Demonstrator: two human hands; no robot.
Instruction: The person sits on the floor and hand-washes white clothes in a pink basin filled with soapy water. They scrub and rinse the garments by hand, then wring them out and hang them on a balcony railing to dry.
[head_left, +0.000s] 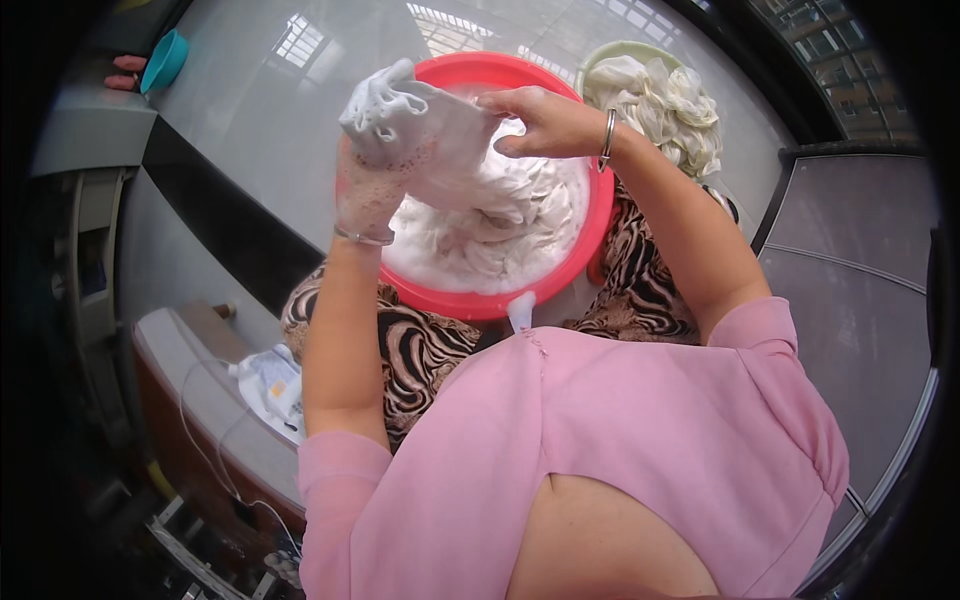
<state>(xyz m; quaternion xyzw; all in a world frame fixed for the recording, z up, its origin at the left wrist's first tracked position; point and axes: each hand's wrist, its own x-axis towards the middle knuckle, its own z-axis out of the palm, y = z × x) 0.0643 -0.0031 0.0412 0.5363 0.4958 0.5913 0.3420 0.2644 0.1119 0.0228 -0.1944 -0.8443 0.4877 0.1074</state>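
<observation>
Over the near-left part of a red plastic basin (600, 217), my left hand (373, 176) is raised, wet with suds. A soapy white cloth (450, 139) is draped over its fingers, which are mostly hidden, and it grips the cloth from beneath. My right hand (536, 120) pinches the cloth's right edge between fingertips, the thumb held apart lower down. The cloth is stretched between both hands and hangs down into the basin. Below lies a heap of wet white fabric (517, 221) amid foamy water (435, 262).
A pale green tub (604, 54) piled with white fabric (660, 105) stands beyond the basin at right. At far left are a turquoise bowl (165, 61) and pink slippers (124, 73). A ledge (180, 352) with a white packet (271, 382) lies left; grey cabinet panels (840, 300) stand right.
</observation>
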